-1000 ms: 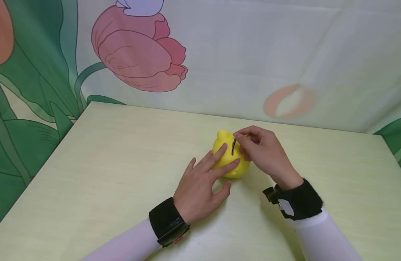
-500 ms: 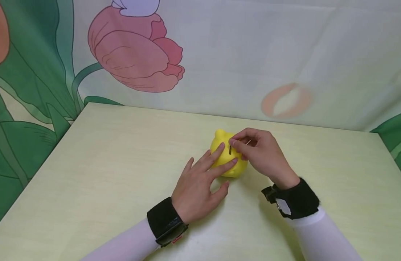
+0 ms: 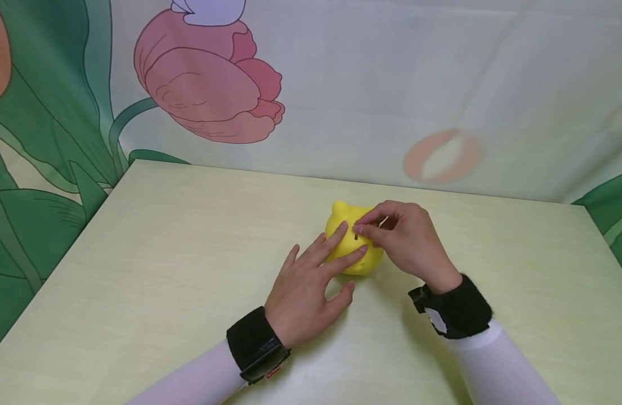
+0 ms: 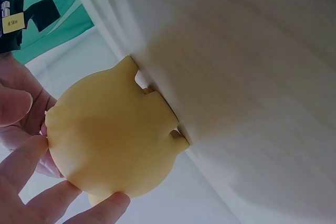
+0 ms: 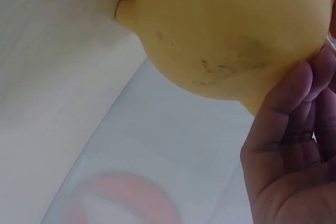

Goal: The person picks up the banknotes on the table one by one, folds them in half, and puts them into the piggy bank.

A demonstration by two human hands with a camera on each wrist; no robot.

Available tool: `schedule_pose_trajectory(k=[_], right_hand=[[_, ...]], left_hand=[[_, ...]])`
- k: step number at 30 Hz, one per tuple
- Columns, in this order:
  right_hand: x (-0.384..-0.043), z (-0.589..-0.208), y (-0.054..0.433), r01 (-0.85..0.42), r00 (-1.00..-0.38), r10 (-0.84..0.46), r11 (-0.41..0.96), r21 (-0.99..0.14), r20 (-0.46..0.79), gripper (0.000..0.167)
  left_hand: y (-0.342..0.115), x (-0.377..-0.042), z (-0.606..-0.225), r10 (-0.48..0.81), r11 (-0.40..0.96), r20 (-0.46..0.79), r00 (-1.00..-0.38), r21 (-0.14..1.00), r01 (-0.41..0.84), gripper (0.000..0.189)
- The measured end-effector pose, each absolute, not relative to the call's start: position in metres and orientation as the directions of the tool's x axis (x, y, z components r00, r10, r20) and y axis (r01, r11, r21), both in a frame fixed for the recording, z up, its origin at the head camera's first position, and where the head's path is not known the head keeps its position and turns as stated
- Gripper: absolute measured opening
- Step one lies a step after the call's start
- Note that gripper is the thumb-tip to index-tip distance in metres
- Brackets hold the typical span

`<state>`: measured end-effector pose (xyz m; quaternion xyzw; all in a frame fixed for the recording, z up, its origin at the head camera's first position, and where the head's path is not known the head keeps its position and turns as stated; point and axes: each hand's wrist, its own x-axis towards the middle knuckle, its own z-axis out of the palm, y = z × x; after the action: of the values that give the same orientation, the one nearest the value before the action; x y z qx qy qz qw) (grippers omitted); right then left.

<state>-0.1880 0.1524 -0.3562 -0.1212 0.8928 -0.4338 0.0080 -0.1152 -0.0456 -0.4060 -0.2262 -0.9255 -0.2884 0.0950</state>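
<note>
A round yellow piggy bank [image 3: 363,265] with short stubby feet stands on the table, and a dark slot [image 3: 356,237] marks its top. My left hand [image 3: 305,298] lies against its left side, fingers spread and nearly straight; those fingers also touch the bank [image 4: 110,124] in the left wrist view. The right hand [image 3: 412,239] has thumb and forefinger together over the slot, covering most of it. Whatever may be between those fingertips is hidden. Seen from the right wrist, curled fingers [image 5: 294,85] are at the edge of the bank [image 5: 210,30], whose side has dark smudges.
The pale wooden table [image 3: 189,236] reaches back to a hanging cloth [image 3: 351,101] printed with flowers and leaves. Black straps [image 3: 257,344] circle both wrists.
My right fingertips have moved down along the slot, so less of it shows. The left hand and the piggy bank stay in place; the head view shifts slightly.
</note>
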Motion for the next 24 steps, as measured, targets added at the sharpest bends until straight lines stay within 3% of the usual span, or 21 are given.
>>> schedule_pose_trajectory(k=[20,24], right_hand=[[-0.1874,-0.3524,0.1565,-0.183,-0.963,-0.27,0.606,-0.775,0.016,0.004],[-0.1885,-0.3541,0.1563,-0.193,-0.961,-0.276,0.588,-0.786,0.029,0.016]], left_hand=[[-0.045,-0.1146,-0.4056,0.364,0.727,0.31,-0.878,0.495,0.476,0.051],[-0.0455,-0.1145,-0.4058,0.364,0.727,0.316,-0.876,0.492,0.48,0.051]])
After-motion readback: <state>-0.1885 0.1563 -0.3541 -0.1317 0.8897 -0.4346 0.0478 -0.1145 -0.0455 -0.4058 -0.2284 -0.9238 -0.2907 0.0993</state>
